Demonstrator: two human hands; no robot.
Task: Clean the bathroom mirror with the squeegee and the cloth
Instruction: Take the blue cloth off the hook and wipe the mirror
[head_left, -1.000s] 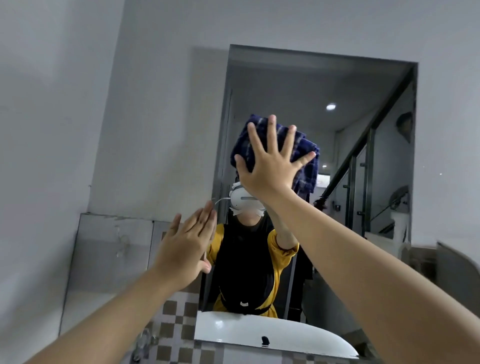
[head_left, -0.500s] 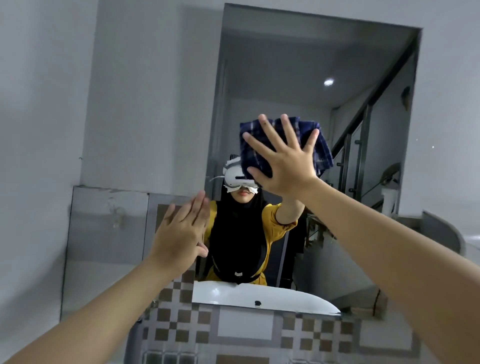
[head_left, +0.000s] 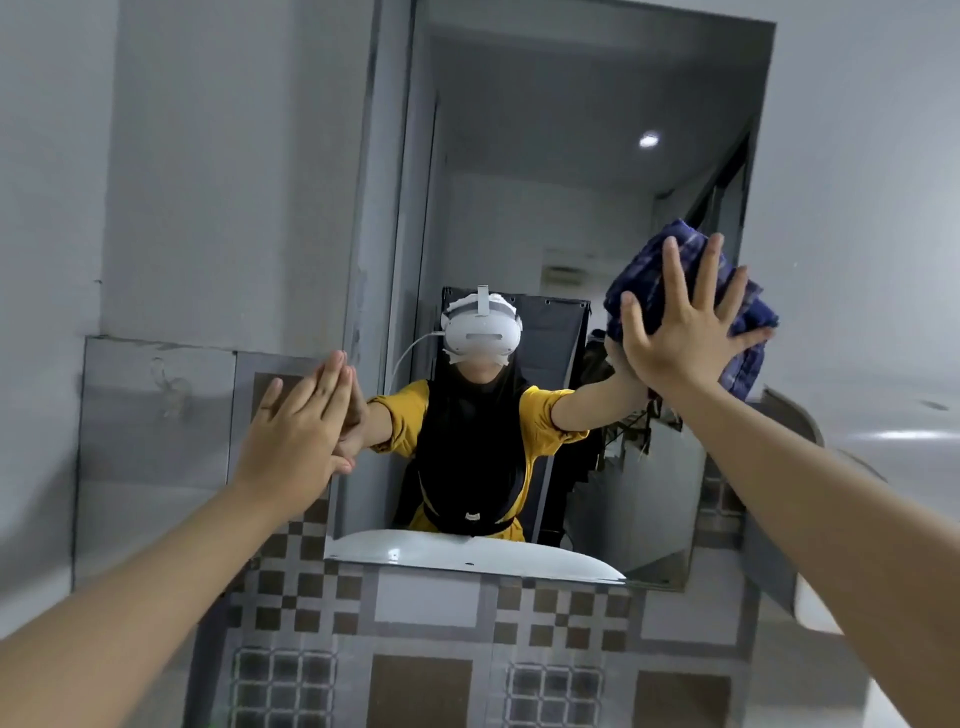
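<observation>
The tall rectangular wall mirror (head_left: 545, 218) fills the centre and upper part of the frame, its lower edge above a band of brown-and-grey checkered wall tiles (head_left: 311, 587).

The right hand (head_left: 680, 332) is at the right of the frame, at mid height. Its fingers are straight and spread wide, palm pressing the crumpled blue-and-white plaid cloth (head_left: 748, 317) flat against the glass near the mirror's right edge. The cloth bunches out above and to the right of the fingers.

The left hand (head_left: 296, 436) is at centre left, fingers straight and held close together, fingertips at the mirror's left edge. Whether they touch the glass or only the frame beside it cannot be told. It holds nothing.

The mirror reflects a person in a yellow top with a dark garment over it and a white headset (head_left: 480, 330), both arms raised. The rim of a white basin (head_left: 467, 558) shows reflected along the mirror's lower edge. A plain grey wall (head_left: 156, 156) occupies the upper left of the frame.
</observation>
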